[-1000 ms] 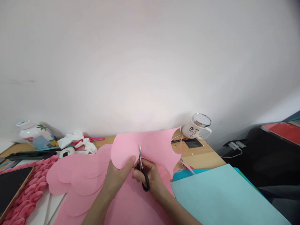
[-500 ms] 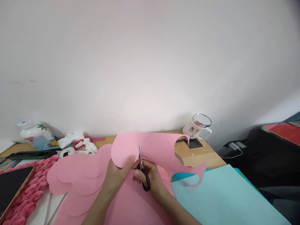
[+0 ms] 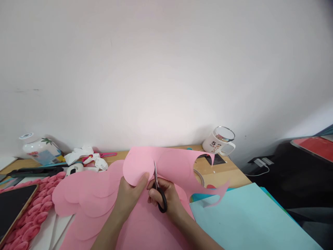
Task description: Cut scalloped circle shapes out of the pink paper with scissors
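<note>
Pinched in my left hand [image 3: 132,194] is a sheet of pink paper [image 3: 174,165], its thumb on a rounded, partly cut lobe. My right hand [image 3: 166,196] is closed round the black handles of a pair of scissors [image 3: 161,199]. Their metal blades point up and away, at the cut beside the lobe's right edge. Curved gaps and thin strips mark the sheet's right side. Several pink paper circles [image 3: 96,205] overlap to the left of my left hand. More pink paper [image 3: 151,225] lies below both hands.
A white mug [image 3: 218,140] stands at the table's back right, a white bottle [image 3: 41,149] at the back left. Light blue paper [image 3: 249,215] covers the right front. At left are a phone [image 3: 15,208], a pink braided mat [image 3: 33,215] and crumpled tissues [image 3: 85,156].
The pink sheet's right end has swayed slightly, its upper tip shifting right and down. Both hands stay nearly in place, with the scissors still at the lobe's edge.
</note>
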The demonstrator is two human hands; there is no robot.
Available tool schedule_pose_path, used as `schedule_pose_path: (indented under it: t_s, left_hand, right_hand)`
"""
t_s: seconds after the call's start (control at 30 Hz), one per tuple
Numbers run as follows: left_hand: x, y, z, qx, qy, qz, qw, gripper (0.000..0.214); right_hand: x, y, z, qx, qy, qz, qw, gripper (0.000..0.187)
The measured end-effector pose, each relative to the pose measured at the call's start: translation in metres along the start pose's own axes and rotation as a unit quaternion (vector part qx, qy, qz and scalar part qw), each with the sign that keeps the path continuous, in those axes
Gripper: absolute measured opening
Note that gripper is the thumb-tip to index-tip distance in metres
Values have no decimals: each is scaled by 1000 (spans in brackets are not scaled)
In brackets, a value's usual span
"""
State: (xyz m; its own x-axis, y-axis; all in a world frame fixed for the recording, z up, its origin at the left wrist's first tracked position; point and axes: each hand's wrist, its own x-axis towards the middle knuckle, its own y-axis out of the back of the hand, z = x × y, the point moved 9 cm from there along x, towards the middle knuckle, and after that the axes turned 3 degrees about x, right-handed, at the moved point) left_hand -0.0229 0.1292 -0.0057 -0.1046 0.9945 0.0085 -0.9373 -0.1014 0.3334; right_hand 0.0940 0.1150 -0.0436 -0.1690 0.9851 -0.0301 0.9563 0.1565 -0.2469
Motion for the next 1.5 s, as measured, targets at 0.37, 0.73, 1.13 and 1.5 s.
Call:
schedule_pose_path:
  t_s: [0.37,0.73,1.13,1.5]
  left_hand:
    - [-2,-5,-1,-92,-29,30,995,30]
    - [-5,-7,8,-74,-14,-12,997,21]
    - [-12,-6,12,-51,1,5,999,23]
    - [-11,-4,13,-49,-20,12,999,25]
  right_hand:
    - [-1,-5,-3,38,24,-24,999,9]
    - [0,-5,2,24,-6,-18,1000,9]
    - [2,1,-11,16,13,9,1000,19]
    - [1,0,-11,15,38,-8,999,12]
